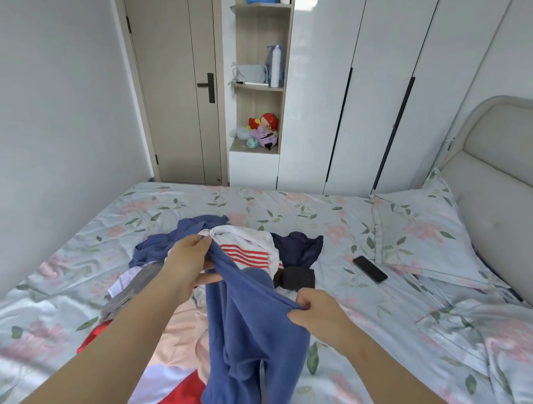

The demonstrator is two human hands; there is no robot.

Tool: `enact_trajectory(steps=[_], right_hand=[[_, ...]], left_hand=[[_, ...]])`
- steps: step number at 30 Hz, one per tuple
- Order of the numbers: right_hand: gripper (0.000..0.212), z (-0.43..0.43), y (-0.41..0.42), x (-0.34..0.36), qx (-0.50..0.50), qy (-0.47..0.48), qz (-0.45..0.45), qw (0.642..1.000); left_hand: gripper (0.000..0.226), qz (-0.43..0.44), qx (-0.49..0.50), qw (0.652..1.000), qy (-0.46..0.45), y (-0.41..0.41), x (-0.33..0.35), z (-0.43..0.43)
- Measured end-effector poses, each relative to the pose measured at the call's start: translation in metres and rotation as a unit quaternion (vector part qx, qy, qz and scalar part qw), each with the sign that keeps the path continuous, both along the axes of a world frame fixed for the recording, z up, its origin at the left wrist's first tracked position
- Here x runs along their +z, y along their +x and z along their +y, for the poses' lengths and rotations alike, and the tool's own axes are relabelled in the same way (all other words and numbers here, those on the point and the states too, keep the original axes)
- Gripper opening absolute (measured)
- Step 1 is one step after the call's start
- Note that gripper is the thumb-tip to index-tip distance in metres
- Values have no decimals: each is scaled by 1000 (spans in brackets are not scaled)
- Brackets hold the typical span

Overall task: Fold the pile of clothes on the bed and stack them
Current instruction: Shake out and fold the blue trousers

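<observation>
While left hand (186, 265) and right hand (314, 312) pinch, garment (255, 338) hangs beneath.

Person, seen from own head camera; two arms in shot.
1: left hand (186, 265), bare, uncovered from fingertips to wrist.
2: left forearm (107, 349), bare along all its visible length, to the lower left corner.
3: right hand (314, 312), bare likewise.
4: right forearm (385, 364), bare down to the bottom edge.
Nails too small to describe. Clothing and the rest of the body lie outside the shot.
</observation>
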State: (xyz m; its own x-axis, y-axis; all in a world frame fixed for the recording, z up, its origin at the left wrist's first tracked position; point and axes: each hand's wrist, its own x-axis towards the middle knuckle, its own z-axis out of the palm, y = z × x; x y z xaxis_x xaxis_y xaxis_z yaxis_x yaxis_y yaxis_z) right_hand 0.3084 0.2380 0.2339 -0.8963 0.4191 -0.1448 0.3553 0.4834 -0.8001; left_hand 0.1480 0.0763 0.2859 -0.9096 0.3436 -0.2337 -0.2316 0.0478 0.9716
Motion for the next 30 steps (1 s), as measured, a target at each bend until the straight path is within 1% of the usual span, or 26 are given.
enact_trajectory(steps=[2,4,6,7,9,11,14,16,18,19,21,23,25,28,30], right_hand=[[36,6,8,2,4,26,-11,1000],[33,14,15,3,22,68,-51,996],[37,21,21,4,22,98,-90,991],[41,24,23,5,10,91,-97,991],[41,26,23,10,-28,28,-82,996],[32,21,18,21,-62,-64,-48,995],[28,13,7,33,-96,-210,20,973],[26,5,1,41,-116,-321,72,937],[24,-2,-4,49,-144,-424,119,886],[25,-4,-7,52,-151,-459,141,864],[27,-7,-12,58,-156,-492,178,838],[29,-9,-15,65,-157,-512,205,819],[31,-10,-17,71,-159,-523,218,809],[34,-7,-17,79,-160,-530,230,800],[33,-5,-16,82,-157,-529,233,800]], left_hand=[[23,-15,14,1000,-17,-2,-11,-8],[24,-16,36,999,-31,-7,-18,-13],[25,-18,62,997,-29,-11,-22,-16],[25,-18,72,997,-27,-12,-24,-18],[22,-22,80,996,-20,-13,-29,-18],[17,-24,64,997,-21,-8,-35,-15],[14,-4,-6,999,-46,5,-42,-5],[14,13,-62,997,-48,21,-37,1],[16,35,-120,991,-44,37,-33,6],[15,49,-148,987,-41,43,-32,8],[13,82,-213,974,-18,53,-34,8],[31,134,-285,949,-4,56,-40,9],[47,161,-324,932,-6,59,-44,12],[66,160,-318,934,18,60,-48,17],[89,176,-325,929,22,58,-54,17]])
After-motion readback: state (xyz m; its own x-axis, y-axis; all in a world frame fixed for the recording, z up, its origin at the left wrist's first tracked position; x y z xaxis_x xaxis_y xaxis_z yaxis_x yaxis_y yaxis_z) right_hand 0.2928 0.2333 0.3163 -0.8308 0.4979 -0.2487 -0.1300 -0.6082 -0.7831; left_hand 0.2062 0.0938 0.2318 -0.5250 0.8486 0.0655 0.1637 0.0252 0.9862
